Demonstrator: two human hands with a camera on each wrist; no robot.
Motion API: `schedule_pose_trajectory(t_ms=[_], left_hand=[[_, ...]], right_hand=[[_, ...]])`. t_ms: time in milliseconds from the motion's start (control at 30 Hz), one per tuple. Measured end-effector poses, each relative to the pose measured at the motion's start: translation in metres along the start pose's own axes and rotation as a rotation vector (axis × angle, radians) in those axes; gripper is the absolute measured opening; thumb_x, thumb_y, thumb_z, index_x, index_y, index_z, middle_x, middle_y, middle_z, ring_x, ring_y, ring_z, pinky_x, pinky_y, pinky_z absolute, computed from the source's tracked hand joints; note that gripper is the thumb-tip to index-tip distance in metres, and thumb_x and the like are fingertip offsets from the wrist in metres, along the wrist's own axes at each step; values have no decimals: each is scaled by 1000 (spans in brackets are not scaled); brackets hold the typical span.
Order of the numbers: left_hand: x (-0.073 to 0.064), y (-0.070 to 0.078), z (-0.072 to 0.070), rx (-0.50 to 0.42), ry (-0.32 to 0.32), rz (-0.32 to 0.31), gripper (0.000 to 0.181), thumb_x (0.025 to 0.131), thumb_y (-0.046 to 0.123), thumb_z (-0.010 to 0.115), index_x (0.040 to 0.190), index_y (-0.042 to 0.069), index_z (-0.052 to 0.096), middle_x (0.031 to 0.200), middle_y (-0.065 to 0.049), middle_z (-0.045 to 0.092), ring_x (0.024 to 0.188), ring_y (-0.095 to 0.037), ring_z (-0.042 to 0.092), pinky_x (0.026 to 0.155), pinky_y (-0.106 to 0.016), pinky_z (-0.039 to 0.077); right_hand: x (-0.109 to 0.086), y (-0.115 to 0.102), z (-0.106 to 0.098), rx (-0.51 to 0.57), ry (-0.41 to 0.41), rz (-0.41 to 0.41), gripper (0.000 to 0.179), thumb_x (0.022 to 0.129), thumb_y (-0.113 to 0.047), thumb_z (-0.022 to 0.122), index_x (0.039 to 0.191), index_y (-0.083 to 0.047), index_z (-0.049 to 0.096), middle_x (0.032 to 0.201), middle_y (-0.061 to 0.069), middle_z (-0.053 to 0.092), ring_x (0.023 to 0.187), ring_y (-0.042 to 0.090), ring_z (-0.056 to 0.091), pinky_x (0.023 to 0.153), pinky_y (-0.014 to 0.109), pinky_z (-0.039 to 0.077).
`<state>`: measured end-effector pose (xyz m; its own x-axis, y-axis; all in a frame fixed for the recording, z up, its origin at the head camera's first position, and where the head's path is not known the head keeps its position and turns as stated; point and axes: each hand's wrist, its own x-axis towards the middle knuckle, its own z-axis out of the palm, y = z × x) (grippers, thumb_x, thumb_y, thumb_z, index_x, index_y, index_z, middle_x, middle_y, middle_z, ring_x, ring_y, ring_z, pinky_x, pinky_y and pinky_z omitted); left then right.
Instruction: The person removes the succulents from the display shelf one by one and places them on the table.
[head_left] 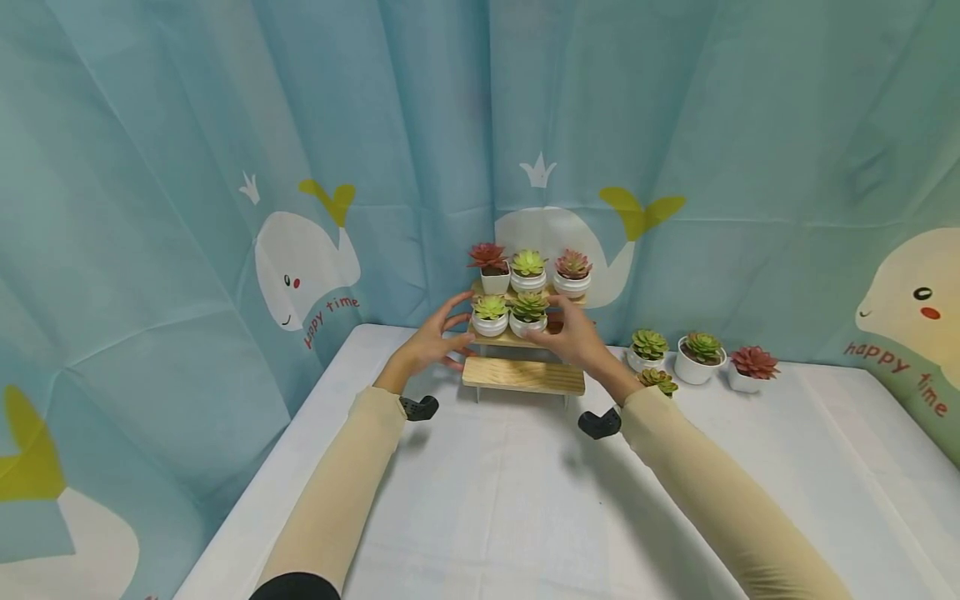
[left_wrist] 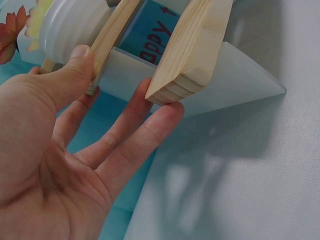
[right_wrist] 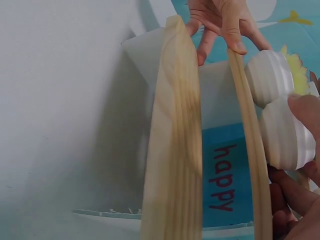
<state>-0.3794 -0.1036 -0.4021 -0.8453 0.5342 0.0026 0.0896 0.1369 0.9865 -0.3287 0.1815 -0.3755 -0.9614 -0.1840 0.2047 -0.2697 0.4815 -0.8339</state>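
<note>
A three-step wooden plant stand (head_left: 523, 377) with white side panels stands against the curtain. At its left end, my left hand (head_left: 429, 340) holds the middle shelf (left_wrist: 112, 40), thumb on the shelf's edge, with other fingers touching the lowest shelf (left_wrist: 187, 55). My right hand (head_left: 576, 340) grips a green succulent in a white pot (head_left: 529, 315) on the middle shelf, thumb at the pot's front. Close beside it sits another potted green succulent (head_left: 491, 315). The top shelf bears a dark red succulent (head_left: 489, 262), a light green one (head_left: 528, 268) and a pink one (head_left: 573, 271).
Right of the stand, on the white-covered table (head_left: 510, 500), are several more potted succulents, including a green one (head_left: 701, 358) and a red one (head_left: 752, 367). One small green succulent (head_left: 657, 382) is partly hidden by my right forearm. A blue whale-print curtain (head_left: 435, 167) hangs behind.
</note>
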Motion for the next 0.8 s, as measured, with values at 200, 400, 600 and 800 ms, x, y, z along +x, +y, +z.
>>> schedule_pose_trajectory(t_ms=[200, 400, 600, 800], left_hand=[[0, 0, 0, -4, 1, -5, 79, 103, 15, 65, 163, 43, 21, 169, -12, 21, 122, -53, 59, 78, -57, 60], [0, -1, -1, -9, 4, -5, 79, 103, 15, 65, 161, 45, 23, 169, -11, 21, 122, -52, 58, 78, -56, 61], [0, -3, -1, -9, 2, 2, 79, 103, 14, 65, 162, 44, 22, 169, -12, 21, 122, -54, 58, 77, -57, 60], [1, -2, 0, -3, -6, 4, 80, 103, 14, 65, 163, 42, 20, 169, -13, 19, 123, -55, 56, 78, -58, 60]], right_hand=[[-1, 1, 4, -20, 30, 6, 68, 95, -32, 77, 147, -3, 45, 132, 21, 64, 122, 35, 62, 101, 52, 51], [-1, 5, 6, -28, 40, -12, 67, 95, -34, 77, 147, -6, 47, 133, 19, 63, 122, 34, 63, 101, 52, 51], [0, 7, 6, -24, 54, -20, 65, 95, -34, 77, 146, -6, 49, 132, 18, 64, 121, 34, 63, 100, 53, 52], [-1, 7, 7, -33, 64, -27, 65, 95, -33, 77, 146, -5, 48, 131, 19, 64, 121, 34, 63, 100, 53, 51]])
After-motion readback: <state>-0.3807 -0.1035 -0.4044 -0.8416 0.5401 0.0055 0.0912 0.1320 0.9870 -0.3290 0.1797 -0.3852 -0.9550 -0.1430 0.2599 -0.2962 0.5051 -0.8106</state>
